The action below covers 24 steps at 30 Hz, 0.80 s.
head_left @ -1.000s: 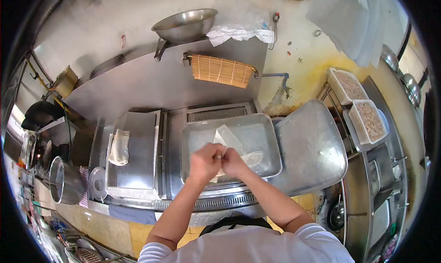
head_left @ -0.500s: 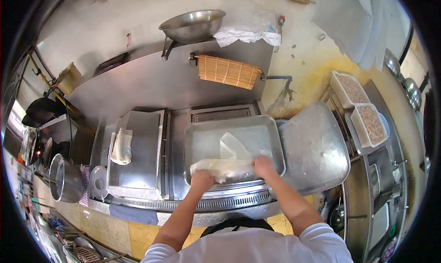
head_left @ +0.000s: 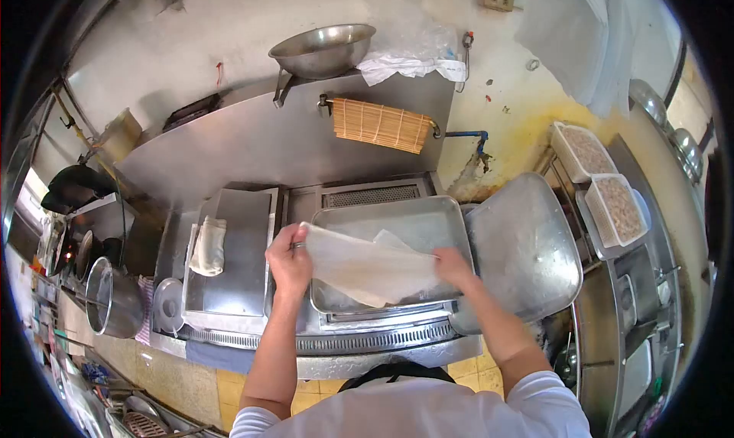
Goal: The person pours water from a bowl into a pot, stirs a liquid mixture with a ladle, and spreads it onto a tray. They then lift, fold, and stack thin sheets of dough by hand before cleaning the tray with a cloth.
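A thin white cloth point(head_left: 363, 268) is stretched between my two hands over a shallow metal tray point(head_left: 417, 215). My left hand point(head_left: 290, 261) pinches its upper left corner, raised at the tray's left rim. Near the tray's right side, my right hand point(head_left: 453, 268) grips the opposite end. The cloth's lower edge hangs at a slant, and a folded-up flap of pale material shows behind it, over the tray floor.
Left of the tray, a folded white cloth point(head_left: 208, 247) lies on a metal box lid point(head_left: 243, 266). A large metal sheet pan point(head_left: 524, 247) leans at the right. Two white baskets of food point(head_left: 615, 209) stand farther right. Above hang a bamboo mat point(head_left: 382, 123) and a metal bowl point(head_left: 323, 52).
My left hand has lifted and moved up and left, drawing the bunched cloth out into a spread sheet. The right hand has shifted slightly right and up, still gripping its end.
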### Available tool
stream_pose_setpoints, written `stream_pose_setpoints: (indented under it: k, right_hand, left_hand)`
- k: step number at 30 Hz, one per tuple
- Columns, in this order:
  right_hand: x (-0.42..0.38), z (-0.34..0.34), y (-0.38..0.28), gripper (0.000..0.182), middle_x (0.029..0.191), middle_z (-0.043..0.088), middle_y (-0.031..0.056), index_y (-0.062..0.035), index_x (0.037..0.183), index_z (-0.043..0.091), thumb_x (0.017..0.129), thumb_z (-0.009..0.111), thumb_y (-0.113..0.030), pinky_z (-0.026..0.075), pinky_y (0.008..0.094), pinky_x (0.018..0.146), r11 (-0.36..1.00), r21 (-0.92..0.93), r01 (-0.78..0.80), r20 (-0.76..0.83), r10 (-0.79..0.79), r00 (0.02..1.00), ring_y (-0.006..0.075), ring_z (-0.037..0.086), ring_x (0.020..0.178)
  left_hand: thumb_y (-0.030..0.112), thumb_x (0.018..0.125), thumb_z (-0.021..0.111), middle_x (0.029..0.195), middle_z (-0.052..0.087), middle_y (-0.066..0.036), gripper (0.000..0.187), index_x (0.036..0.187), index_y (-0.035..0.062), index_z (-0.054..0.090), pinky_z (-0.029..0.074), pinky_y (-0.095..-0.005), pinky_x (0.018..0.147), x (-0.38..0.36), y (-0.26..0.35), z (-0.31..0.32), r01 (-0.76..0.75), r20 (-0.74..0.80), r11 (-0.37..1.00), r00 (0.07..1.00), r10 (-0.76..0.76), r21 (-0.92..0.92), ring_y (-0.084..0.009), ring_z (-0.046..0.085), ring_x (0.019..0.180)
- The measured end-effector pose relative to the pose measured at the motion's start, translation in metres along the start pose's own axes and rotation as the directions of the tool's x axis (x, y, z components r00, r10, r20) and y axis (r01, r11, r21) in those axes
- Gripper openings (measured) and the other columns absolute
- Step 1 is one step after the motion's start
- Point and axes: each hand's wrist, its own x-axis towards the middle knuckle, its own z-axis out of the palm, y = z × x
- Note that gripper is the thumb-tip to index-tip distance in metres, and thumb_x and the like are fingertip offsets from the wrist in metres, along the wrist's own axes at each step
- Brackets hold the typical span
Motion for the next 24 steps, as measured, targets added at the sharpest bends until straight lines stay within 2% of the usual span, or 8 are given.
stream_pose_setpoints:
  k: [3, 7, 10, 12, 13, 17, 21, 24]
  right_hand:
    - [-0.015, -0.032, -0.034, 0.024, 0.098, 0.074, 0.0237, -0.0024, 0.104, 0.075, 0.084, 0.062, -0.006, 0.057, 0.0444, 0.087, 0.989, -0.117, -0.086, 0.060, 0.094, 0.994, 0.0390, 0.072, 0.096]
    - [-0.023, -0.024, -0.182, 0.031, 0.104, 0.074, 0.0222, -0.0044, 0.116, 0.072, 0.086, 0.066, -0.010, 0.056, 0.0451, 0.092, 0.796, 0.514, 0.319, -0.221, -0.237, 0.946, 0.0371, 0.071, 0.097]
    - [-0.016, 0.009, -0.167, 0.032, 0.108, 0.073, 0.0231, -0.0014, 0.117, 0.070, 0.087, 0.065, -0.011, 0.056, 0.0447, 0.093, 0.883, 0.462, 0.081, 0.167, -0.176, 0.970, 0.0382, 0.071, 0.100]
    - [-0.023, 0.017, -0.110, 0.028, 0.104, 0.075, 0.0214, 0.0011, 0.109, 0.073, 0.083, 0.064, -0.005, 0.055, 0.0422, 0.095, 0.950, 0.295, -0.106, -0.031, 0.121, 0.992, 0.0383, 0.072, 0.102]
    - [-0.016, 0.010, -0.061, 0.028, 0.106, 0.074, 0.0216, 0.0006, 0.109, 0.073, 0.083, 0.064, -0.005, 0.055, 0.0418, 0.096, 0.982, 0.162, -0.101, 0.018, 0.099, 0.995, 0.0393, 0.071, 0.104]
    - [-0.013, -0.013, -0.054, 0.030, 0.112, 0.073, 0.0204, -0.0007, 0.109, 0.073, 0.081, 0.064, -0.004, 0.053, 0.0419, 0.098, 0.998, -0.018, 0.054, 0.059, -0.053, 0.997, 0.0399, 0.068, 0.111]
    - [-0.037, -0.030, -0.212, 0.025, 0.105, 0.073, 0.0186, -0.0007, 0.105, 0.073, 0.082, 0.062, -0.002, 0.053, 0.0410, 0.093, 0.772, 0.555, 0.309, -0.141, -0.279, 0.950, 0.0349, 0.070, 0.108]
    - [-0.021, 0.006, -0.159, 0.025, 0.097, 0.073, 0.0212, 0.0000, 0.106, 0.073, 0.083, 0.062, -0.003, 0.055, 0.0406, 0.090, 0.908, 0.390, 0.156, 0.070, -0.199, 0.978, 0.0358, 0.072, 0.099]
  left_hand:
    - [-0.018, 0.074, 0.057, 0.097, 0.075, -0.015, 0.037, 0.101, -0.0001, 0.074, 0.060, -0.0361, 0.081, -0.017, -0.024, 0.007, -0.129, 0.066, 0.990, 0.990, 0.125, 0.052, -0.0267, 0.074, 0.086]
    - [-0.014, 0.071, 0.060, 0.105, 0.077, -0.014, 0.039, 0.101, 0.0059, 0.076, 0.060, -0.0370, 0.086, -0.053, 0.016, 0.052, -0.266, 0.311, 0.962, 0.921, 0.234, 0.064, -0.0297, 0.075, 0.097]
    - [-0.017, 0.071, 0.054, 0.098, 0.077, -0.013, 0.042, 0.100, 0.0029, 0.077, 0.060, -0.0361, 0.082, -0.035, 0.039, 0.032, -0.334, 0.210, 0.942, 0.923, 0.322, 0.025, -0.0279, 0.075, 0.091]
    - [-0.018, 0.068, 0.052, 0.096, 0.075, -0.017, 0.042, 0.100, -0.0007, 0.073, 0.060, -0.0374, 0.078, -0.007, 0.016, -0.007, -0.253, -0.049, 0.966, 0.966, 0.256, 0.051, -0.0288, 0.074, 0.086]
    - [-0.019, 0.070, 0.049, 0.096, 0.076, -0.016, 0.041, 0.099, -0.0018, 0.072, 0.060, -0.0381, 0.081, 0.000, 0.028, -0.025, -0.024, -0.108, 1.000, 0.994, 0.026, 0.014, -0.0281, 0.074, 0.089]
    - [-0.015, 0.076, 0.053, 0.094, 0.076, -0.016, 0.034, 0.099, 0.0007, 0.073, 0.060, -0.0366, 0.081, -0.028, -0.011, -0.009, -0.139, 0.034, 0.981, 0.990, 0.135, 0.133, -0.0307, 0.075, 0.088]
    - [-0.008, 0.073, 0.064, 0.094, 0.075, -0.011, 0.032, 0.097, 0.0092, 0.076, 0.061, -0.0385, 0.080, -0.067, 0.026, 0.047, -0.246, 0.269, 0.969, 0.936, 0.229, 0.032, -0.0343, 0.074, 0.089]
    - [-0.013, 0.070, 0.060, 0.096, 0.076, -0.014, 0.035, 0.096, 0.0050, 0.075, 0.061, -0.0391, 0.081, -0.036, 0.038, 0.010, -0.306, 0.109, 0.949, 0.948, 0.297, 0.075, -0.0326, 0.075, 0.088]
